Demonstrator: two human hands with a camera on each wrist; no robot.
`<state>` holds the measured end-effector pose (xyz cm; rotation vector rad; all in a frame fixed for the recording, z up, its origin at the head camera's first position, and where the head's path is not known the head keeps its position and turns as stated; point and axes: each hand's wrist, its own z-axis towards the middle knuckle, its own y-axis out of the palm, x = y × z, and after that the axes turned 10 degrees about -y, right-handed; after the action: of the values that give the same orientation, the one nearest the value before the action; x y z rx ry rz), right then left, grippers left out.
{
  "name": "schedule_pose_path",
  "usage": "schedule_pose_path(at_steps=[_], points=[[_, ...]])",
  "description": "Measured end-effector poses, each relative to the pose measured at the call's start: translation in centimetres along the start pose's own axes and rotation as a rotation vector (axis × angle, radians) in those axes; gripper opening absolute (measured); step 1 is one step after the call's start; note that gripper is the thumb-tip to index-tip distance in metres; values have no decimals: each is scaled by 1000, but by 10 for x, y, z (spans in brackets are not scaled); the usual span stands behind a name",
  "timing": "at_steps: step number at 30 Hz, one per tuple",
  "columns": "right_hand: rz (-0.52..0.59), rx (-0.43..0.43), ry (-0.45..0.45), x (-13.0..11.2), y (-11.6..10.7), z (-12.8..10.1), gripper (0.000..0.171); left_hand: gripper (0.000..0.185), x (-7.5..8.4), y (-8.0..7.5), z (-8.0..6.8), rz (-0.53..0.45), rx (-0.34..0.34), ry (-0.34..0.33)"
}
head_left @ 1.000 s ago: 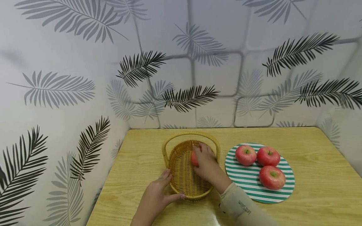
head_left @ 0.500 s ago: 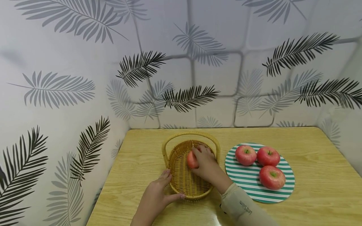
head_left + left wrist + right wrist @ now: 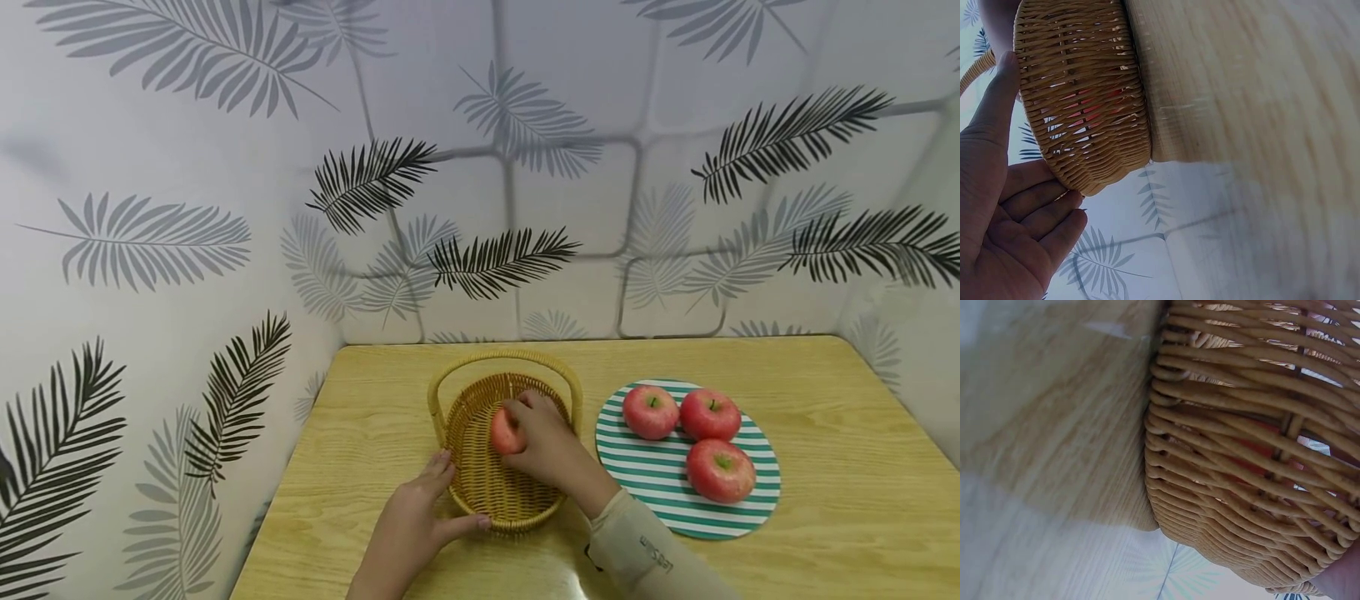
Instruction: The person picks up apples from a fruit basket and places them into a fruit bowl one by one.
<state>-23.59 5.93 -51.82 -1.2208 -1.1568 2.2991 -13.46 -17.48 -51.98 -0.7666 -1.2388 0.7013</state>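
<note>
A wicker basket (image 3: 495, 492) with an arched handle stands on the wooden table. My left hand (image 3: 408, 521) rests against its near left side, thumb on the front rim and fairly straight fingers against the left edge. In the left wrist view the thumb and fingers of this hand (image 3: 1013, 212) spread along the basket's outer rim. My right hand (image 3: 551, 442) reaches inside the basket and holds a red apple (image 3: 506, 432) with curled fingers, partly covering it. The apple shows as red through the basket's weave (image 3: 1241, 456) in the right wrist view.
Right of the basket lies a round mat (image 3: 645, 492) with green and white stripes. On it sit three red apples: one at the left (image 3: 650, 412), one behind (image 3: 710, 415) and one nearer (image 3: 721, 472). A leaf-patterned wall (image 3: 480, 192) borders the table.
The right hand's apple has shifted left inside the basket, and more of it shows than before. My left hand and the apples on the mat have kept their places.
</note>
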Motion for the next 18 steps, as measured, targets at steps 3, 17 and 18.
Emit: schedule_pose_path(at_steps=[3, 17, 18], points=[[10, 2, -13, -1, 0, -2, 78, 92, 0, 0, 0, -1, 1, -4], [64, 23, -47, -11, -7, -12, 79, 91, 5, -2, 1, -9, -27, -25], [62, 25, -51, -11, -8, -13, 79, 90, 6, -3, 1, -8, -26, -24]])
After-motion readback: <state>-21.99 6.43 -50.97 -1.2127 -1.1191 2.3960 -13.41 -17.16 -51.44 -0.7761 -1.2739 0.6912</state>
